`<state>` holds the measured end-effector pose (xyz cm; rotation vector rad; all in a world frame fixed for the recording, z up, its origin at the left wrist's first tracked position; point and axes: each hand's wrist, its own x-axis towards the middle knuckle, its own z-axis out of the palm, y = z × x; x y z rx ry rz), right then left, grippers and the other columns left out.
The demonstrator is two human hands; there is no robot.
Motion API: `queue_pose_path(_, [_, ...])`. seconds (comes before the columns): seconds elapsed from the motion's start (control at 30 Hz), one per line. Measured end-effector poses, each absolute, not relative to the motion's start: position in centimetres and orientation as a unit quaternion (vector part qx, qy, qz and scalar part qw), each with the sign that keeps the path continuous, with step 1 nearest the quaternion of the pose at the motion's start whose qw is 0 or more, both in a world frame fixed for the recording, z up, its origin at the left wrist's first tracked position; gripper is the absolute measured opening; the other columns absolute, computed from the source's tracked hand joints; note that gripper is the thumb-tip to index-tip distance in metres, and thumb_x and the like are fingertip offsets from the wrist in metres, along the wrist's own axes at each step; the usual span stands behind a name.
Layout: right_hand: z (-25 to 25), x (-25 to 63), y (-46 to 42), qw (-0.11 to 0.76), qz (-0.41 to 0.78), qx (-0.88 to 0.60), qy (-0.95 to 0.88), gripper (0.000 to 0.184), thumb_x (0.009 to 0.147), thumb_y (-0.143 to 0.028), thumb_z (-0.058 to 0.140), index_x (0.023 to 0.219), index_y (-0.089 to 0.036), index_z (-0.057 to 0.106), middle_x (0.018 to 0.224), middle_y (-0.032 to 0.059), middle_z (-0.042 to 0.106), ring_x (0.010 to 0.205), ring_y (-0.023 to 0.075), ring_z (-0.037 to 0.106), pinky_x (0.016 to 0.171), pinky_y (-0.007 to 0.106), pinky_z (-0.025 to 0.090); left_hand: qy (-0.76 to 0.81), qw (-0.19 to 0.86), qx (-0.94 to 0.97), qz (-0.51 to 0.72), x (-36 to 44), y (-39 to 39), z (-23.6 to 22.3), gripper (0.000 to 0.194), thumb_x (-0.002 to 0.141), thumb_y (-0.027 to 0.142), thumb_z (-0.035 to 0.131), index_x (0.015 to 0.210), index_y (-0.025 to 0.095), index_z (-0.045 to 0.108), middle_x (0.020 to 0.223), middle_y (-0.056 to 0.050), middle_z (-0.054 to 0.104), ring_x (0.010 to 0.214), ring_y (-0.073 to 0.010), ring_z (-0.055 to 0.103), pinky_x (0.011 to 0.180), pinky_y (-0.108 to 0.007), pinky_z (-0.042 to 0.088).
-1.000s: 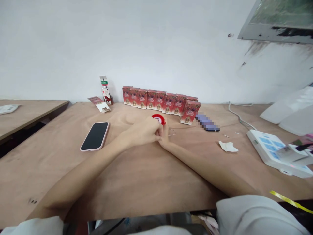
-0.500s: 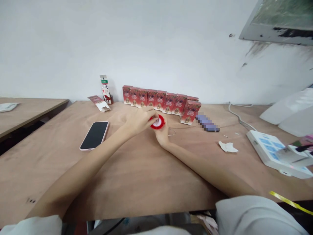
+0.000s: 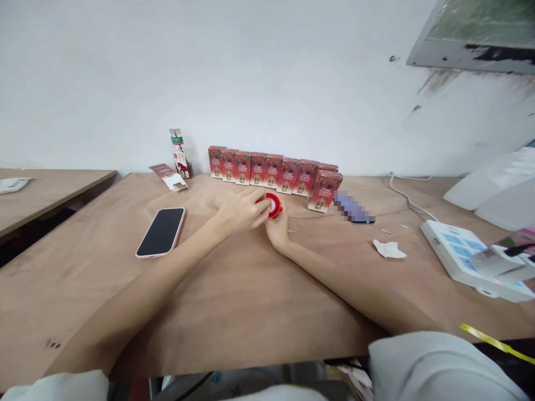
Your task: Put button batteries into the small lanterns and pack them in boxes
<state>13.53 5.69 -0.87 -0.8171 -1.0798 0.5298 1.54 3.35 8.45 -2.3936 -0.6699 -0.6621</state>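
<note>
A small round red object with a white centre point(image 3: 274, 206) is held between my two hands over the table. My right hand point(image 3: 276, 229) is closed around it from below and behind, with most of its fingers hidden. From the left, my left hand point(image 3: 242, 210) has its fingers curled onto the object's face, the fingertips at the white centre and left rim. A thin bent wire loop point(image 3: 294, 224) lies just right of my right hand. Behind the hands stands a row of small red printed boxes point(image 3: 275, 170), with one box point(image 3: 325, 191) set forward at the right end.
A phone point(image 3: 161, 232) lies on the left. Behind it are an opened red carton point(image 3: 169, 177) and an upright packet point(image 3: 179, 153). On the right are a blurred purple item point(image 3: 353, 208), torn white paper point(image 3: 389, 249), and a white power strip point(image 3: 463, 256) with a cable.
My left hand has shifted slightly, and its fingers now cover more of the red object's white centre. My right hand keeps its hold. The view has moved very little.
</note>
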Motion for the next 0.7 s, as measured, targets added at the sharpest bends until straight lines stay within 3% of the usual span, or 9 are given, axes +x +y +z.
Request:
queue_pose_path(0.27, [-1.3, 13.7, 6.1, 0.761, 0.253, -0.345, -0.488, 0.035, 0.062, -0.027, 0.065, 0.092, -0.019, 0.049, 0.091, 0.0044, 0.061, 0.087, 0.0181, 0.058, 0.083, 0.035, 0.047, -0.219, 0.286, -0.9, -0.245, 1.0, 4.5, 7.7, 0.03, 0.088, 0.036, 0.041, 0.1, 0.018, 0.062, 0.102, -0.012, 0.061, 0.086, -0.0193, 0.056, 0.071, -0.03, 0.042])
queue_pose_path(0.43, [-1.8, 13.9, 6.7, 0.751, 0.244, -0.348, -0.505, 0.04, 0.063, -0.028, 0.065, 0.099, -0.018, 0.051, 0.099, 0.0072, 0.062, 0.093, 0.0194, 0.059, 0.085, 0.035, 0.047, -0.231, 0.292, -0.895, -0.244, 1.2, 4.8, 7.1, 0.033, 0.087, 0.042, 0.044, 0.106, 0.02, 0.06, 0.112, -0.013, 0.059, 0.096, -0.0248, 0.054, 0.077, -0.037, 0.04])
queue_pose_path(0.57, [-2.2, 15.0, 8.0, 0.759, 0.243, -0.375, -0.474, 0.044, 0.061, -0.03, 0.067, 0.101, -0.017, 0.051, 0.099, 0.0071, 0.063, 0.093, 0.0194, 0.059, 0.086, 0.036, 0.047, -0.251, 0.281, -0.887, -0.266, 1.2, 5.2, 6.5, 0.044, 0.087, 0.044, 0.043, 0.125, 0.023, 0.05, 0.132, -0.014, 0.048, 0.111, -0.0278, 0.049, 0.087, -0.04, 0.036])
queue_pose_path(0.7, [-2.7, 16.8, 9.7, 0.78, 0.245, -0.416, -0.398, 0.049, 0.056, -0.03, 0.072, 0.099, -0.017, 0.051, 0.098, 0.0065, 0.063, 0.089, 0.0188, 0.059, 0.086, 0.037, 0.046, -0.313, 0.215, -0.887, -0.263, 1.0, 5.9, 5.2, 0.052, 0.088, 0.041, 0.04, 0.132, 0.014, 0.041, 0.129, -0.017, 0.05, 0.113, -0.0273, 0.049, 0.092, -0.041, 0.035])
